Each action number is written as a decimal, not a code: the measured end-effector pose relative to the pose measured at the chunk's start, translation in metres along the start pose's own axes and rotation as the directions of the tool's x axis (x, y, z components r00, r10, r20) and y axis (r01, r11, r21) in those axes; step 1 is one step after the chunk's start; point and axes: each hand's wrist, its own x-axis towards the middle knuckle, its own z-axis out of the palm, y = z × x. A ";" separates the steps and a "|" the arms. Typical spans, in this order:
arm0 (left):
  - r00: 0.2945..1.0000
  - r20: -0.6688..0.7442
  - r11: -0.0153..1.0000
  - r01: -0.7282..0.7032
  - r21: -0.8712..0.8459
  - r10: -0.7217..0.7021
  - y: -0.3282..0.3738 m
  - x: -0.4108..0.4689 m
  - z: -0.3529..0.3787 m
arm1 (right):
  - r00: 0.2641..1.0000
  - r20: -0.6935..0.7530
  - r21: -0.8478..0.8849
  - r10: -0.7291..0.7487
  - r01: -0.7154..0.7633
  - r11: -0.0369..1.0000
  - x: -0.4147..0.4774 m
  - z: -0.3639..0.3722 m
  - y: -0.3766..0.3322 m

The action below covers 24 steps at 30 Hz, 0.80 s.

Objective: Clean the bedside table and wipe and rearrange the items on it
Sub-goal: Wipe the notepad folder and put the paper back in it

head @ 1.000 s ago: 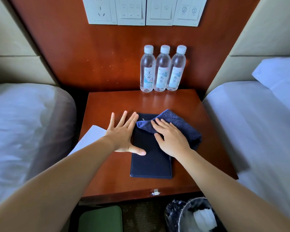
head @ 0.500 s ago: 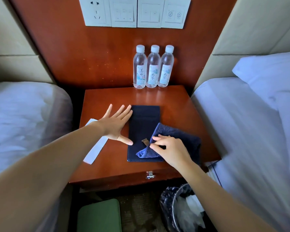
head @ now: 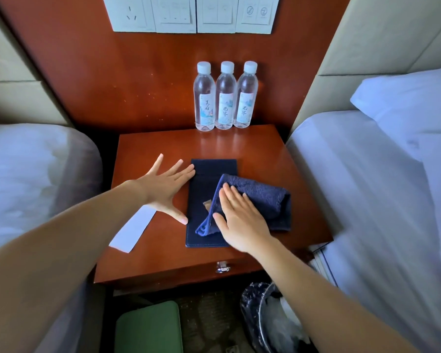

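A dark blue leather folder [head: 205, 179] lies flat in the middle of the wooden bedside table [head: 265, 154]. A folded dark blue cloth [head: 260, 194] lies across its right half and onto the wood. My right hand [head: 239, 220] presses flat on the cloth's left part, fingers straight. My left hand [head: 163, 187] is spread flat just left of the folder, fingertips and thumb touching its left edge. Three water bottles [head: 225, 96] stand in a row at the table's back edge. A white paper slip [head: 133, 229] lies at the table's left edge, partly under my left forearm.
White beds flank the table, left [head: 31, 179] and right [head: 379, 187]. A switch and socket panel [head: 191, 14] sits on the wooden wall above. Below the table front are a green stool [head: 148, 329] and a lined waste bin [head: 273, 319]. A metal drawer pull [head: 222, 266] sticks out.
My right hand went from pinching the cloth near the folder's front to pressing flat on it, a little farther back. My left hand stayed spread beside the folder.
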 end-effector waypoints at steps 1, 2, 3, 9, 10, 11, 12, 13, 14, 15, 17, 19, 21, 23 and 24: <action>1.000 -0.003 1.000 0.002 -0.005 -0.002 0.000 0.000 0.000 | 1.000 0.002 -0.015 0.006 -0.006 1.000 0.014 -0.005 0.003; 1.000 -0.007 1.000 0.006 -0.012 -0.006 0.000 0.001 0.001 | 1.000 0.005 -0.029 0.008 -0.008 1.000 0.027 -0.010 0.006; 1.000 -0.015 1.000 0.012 -0.022 -0.013 0.001 0.001 0.001 | 1.000 0.012 -0.039 0.008 -0.007 0.999 0.041 -0.013 0.009; 0.992 -0.073 0.992 0.097 -0.076 -0.102 0.011 0.002 0.011 | 0.996 0.082 -0.088 -0.020 0.027 0.996 0.089 -0.024 0.020; 0.988 -0.082 0.989 0.122 -0.081 -0.128 0.015 0.001 0.012 | 0.994 0.102 -0.092 -0.036 0.045 0.995 0.092 -0.027 0.022; 0.984 -0.092 0.986 0.146 -0.086 -0.154 0.020 0.001 0.012 | 0.992 0.117 -0.098 -0.051 0.062 0.993 0.093 -0.030 0.025; 0.979 -0.104 0.981 0.169 -0.091 -0.178 0.025 0.001 0.013 | 0.990 0.123 -0.106 -0.065 0.078 0.991 0.092 -0.032 0.028; 0.973 -0.116 0.977 0.189 -0.097 -0.200 0.029 0.001 0.015 | 0.989 0.122 -0.111 -0.077 0.091 0.990 0.089 -0.033 0.031; 0.968 -0.126 0.974 0.204 -0.102 -0.216 0.032 0.001 0.016 | 0.989 0.120 -0.105 -0.088 0.100 0.989 0.083 -0.033 0.033; 0.965 -0.131 0.970 0.214 -0.111 -0.228 0.035 0.000 0.017 | 0.989 0.116 -0.093 -0.096 0.107 0.990 0.074 -0.032 0.034; 0.962 -0.135 0.967 0.222 -0.122 -0.238 0.036 -0.001 0.018 | 0.988 0.103 -0.068 -0.112 0.119 0.991 0.048 -0.027 0.038; 0.963 -0.132 0.969 0.220 -0.114 -0.234 0.036 -0.001 0.016 | 0.990 0.081 -0.043 -0.118 0.122 0.992 0.021 -0.020 0.042; 0.964 -0.129 0.970 0.220 -0.107 -0.233 0.036 -0.002 0.014 | 0.991 0.069 -0.024 -0.119 0.120 0.992 -0.004 -0.016 0.046; 0.963 -0.133 0.970 0.222 -0.100 -0.234 0.037 -0.003 0.011 | 0.992 0.048 -0.020 -0.118 0.119 0.993 -0.024 -0.012 0.048; 0.963 -0.130 0.970 0.224 -0.099 -0.235 0.038 -0.004 0.011 | 0.993 0.040 -0.018 -0.115 0.115 0.993 -0.033 -0.010 0.048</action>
